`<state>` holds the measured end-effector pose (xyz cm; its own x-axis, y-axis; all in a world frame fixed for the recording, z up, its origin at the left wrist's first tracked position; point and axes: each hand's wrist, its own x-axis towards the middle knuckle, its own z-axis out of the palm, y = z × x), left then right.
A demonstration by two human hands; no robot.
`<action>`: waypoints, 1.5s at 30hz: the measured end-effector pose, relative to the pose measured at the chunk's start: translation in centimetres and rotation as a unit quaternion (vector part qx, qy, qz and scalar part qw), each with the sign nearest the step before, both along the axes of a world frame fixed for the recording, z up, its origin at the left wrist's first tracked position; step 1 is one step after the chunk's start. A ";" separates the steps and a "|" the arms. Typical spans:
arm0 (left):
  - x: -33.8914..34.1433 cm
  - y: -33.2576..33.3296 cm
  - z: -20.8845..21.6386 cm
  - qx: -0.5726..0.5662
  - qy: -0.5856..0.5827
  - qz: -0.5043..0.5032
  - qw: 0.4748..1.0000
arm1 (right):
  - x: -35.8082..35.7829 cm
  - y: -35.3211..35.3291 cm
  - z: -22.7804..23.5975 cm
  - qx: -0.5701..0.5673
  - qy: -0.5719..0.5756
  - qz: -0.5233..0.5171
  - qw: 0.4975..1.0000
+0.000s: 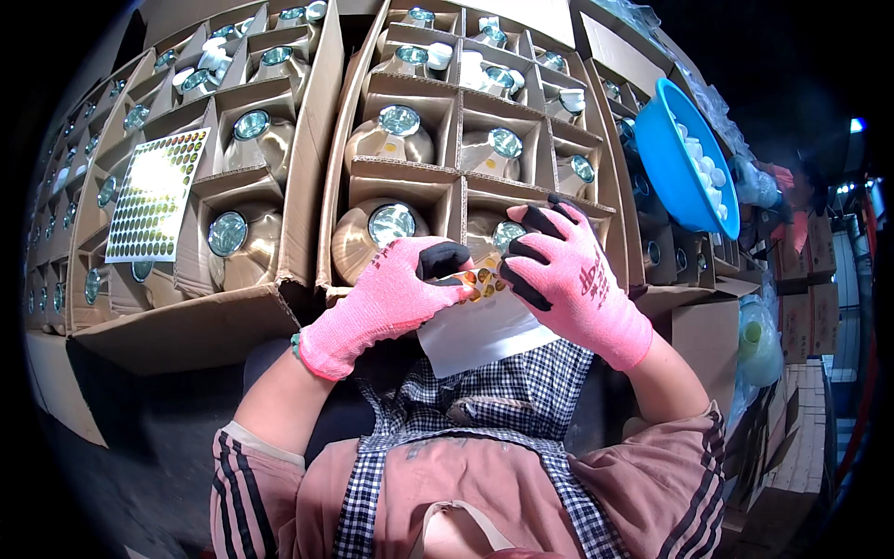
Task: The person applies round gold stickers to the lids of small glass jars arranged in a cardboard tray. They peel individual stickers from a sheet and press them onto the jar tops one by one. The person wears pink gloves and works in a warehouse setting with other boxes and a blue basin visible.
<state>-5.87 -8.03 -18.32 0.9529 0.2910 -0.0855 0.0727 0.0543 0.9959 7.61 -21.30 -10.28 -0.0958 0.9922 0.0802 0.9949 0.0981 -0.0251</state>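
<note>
Both my hands wear pink gloves with black fingertips. A white sheet of round gold stickers [480,340] is between them, its sticker rows along the upper edge. My left hand [396,289] is closed, pinching the sheet's upper left side. My right hand [577,284] is closed over the upper right side, fingers bent and partly covering the stickers. Just beyond the sheet stand a glass bottle [391,226] and another glass bottle [492,226], partly hidden by my right hand, in the near compartments of a cardboard box [328,200].
A second cardboard box [300,177] of bottles stands to the left, with another sticker sheet [154,196] lying across it. White caps sit among the far bottles. At right, a tilted blue basin [659,154] holds white caps [710,172]. Open box flaps [205,321] jut towards me.
</note>
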 end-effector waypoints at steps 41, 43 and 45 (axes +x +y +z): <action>0.3 0.9 -1.4 0.001 0.038 -0.011 0.999 | 4.7 2.8 1.0 0.163 0.097 -0.060 0.980; 0.6 0.7 -1.5 0.007 0.016 -0.008 1.000 | 1.1 2.1 1.7 0.027 0.035 -0.069 0.997; 0.7 0.6 -1.1 -0.010 0.018 -0.013 1.000 | 0.9 1.7 0.1 -0.019 0.027 -0.048 0.998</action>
<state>-5.20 -7.45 -19.42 0.9561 0.2645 -0.1264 0.1110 0.0722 0.9912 8.48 -19.55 -10.16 0.0044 0.9990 0.0451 0.9967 -0.0007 -0.0816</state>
